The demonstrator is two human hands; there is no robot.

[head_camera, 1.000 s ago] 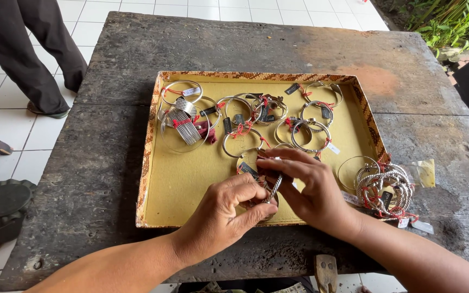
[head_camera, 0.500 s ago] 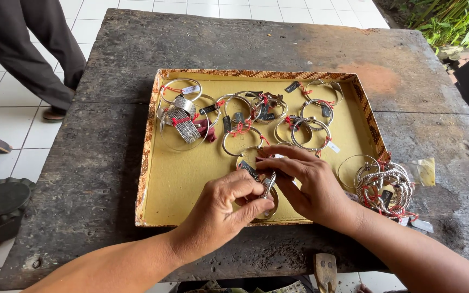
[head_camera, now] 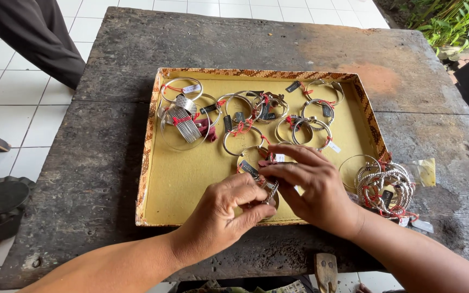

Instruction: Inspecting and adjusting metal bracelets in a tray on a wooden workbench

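Over the front of a shallow yellow tray (head_camera: 191,179) with a patterned rim, both my hands hold one silver twisted bracelet (head_camera: 270,191) with a small black tag and red string. My left hand (head_camera: 229,209) pinches it from the near side. My right hand (head_camera: 310,184) grips it from the right, fingers spread over the top. Much of the bracelet is hidden under my fingers. Several silver bangles (head_camera: 242,116) with red strings and tags lie in the tray's far half.
The tray sits on a dark, weathered wooden table (head_camera: 99,163). A pile of silver bangles (head_camera: 384,184) lies on the table right of the tray. A person's dark trouser leg (head_camera: 44,38) stands at far left on white tiles. A wooden handle (head_camera: 325,271) pokes up at the near edge.
My hands stay over the tray's front and shift their fingers slightly on the bracelet. The person at far left has stepped away a little.
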